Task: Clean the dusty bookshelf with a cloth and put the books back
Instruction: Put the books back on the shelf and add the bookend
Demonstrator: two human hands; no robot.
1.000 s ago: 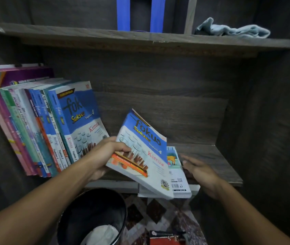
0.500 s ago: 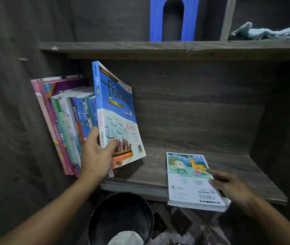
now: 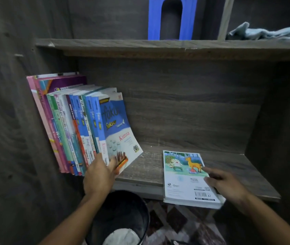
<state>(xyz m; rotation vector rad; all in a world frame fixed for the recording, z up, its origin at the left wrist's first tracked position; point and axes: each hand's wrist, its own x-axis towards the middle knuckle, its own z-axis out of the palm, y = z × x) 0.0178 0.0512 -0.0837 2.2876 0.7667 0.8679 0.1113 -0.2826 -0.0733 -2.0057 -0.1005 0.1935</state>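
Note:
A row of books [image 3: 66, 131] leans left against the side wall of the dark wooden shelf [image 3: 146, 170]. At its right end stands a blue "Fokus Sukses Kimia" book [image 3: 117, 128], tilted against the row. My left hand [image 3: 100, 175] grips that book's lower corner, thumb on the cover. A thin white book with a deer picture [image 3: 183, 181] lies flat on the shelf and overhangs the front edge. My right hand [image 3: 225, 184] rests on its right side with fingers stretched out. A light blue cloth [image 3: 268, 33] lies crumpled on the upper shelf at the right.
A black bin [image 3: 123, 209] with something white inside stands on the floor below the shelf front. A blue arched object [image 3: 172, 18] stands on the upper shelf board [image 3: 158, 45]. Bare shelf board shows between the book row and the flat book. A patterned floor lies below.
My left hand lifted the blue book off the flat one, stood it up and pushed it against the row. My right hand moved onto the flat book.

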